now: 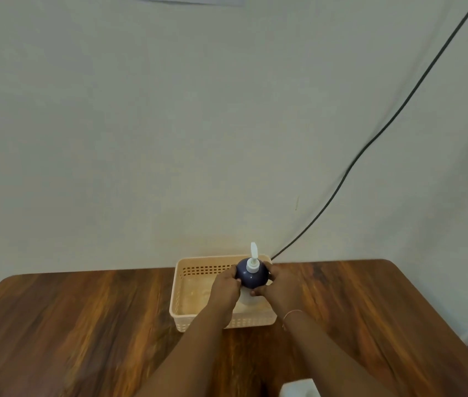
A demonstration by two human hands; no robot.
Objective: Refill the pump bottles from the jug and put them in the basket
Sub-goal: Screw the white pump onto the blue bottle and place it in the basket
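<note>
The basket (181,305), peach plastic w/ small holes in its walls, stood on the wood bench (84,325), at the far edge by the wall (169,124). Over the right half of the basket both hands held one pump bottle (252,275). The bottle was dark blue and round on top, w/ a white pump head pointing up and away, approx. upright. A pale lower part showed under the blue part, but it was blurred and I cannot tell if it touched the basket floor.

The left hand (227,285) pressed on the left side of the bottle, fingers narrow and wrapped on it. The right hand (277,282) pressed on the right side, fingers also closed on the bottle. A thin bracelet (291,314) was on the right wrist, just in front of the basket's near right corner.

Behind the basket, a black cable (384,130) ran up the wall to the right. Well in front of the basket, at the near edge of the view, a white object (297,388) showed only partly; I cannot tell what it was.
</note>
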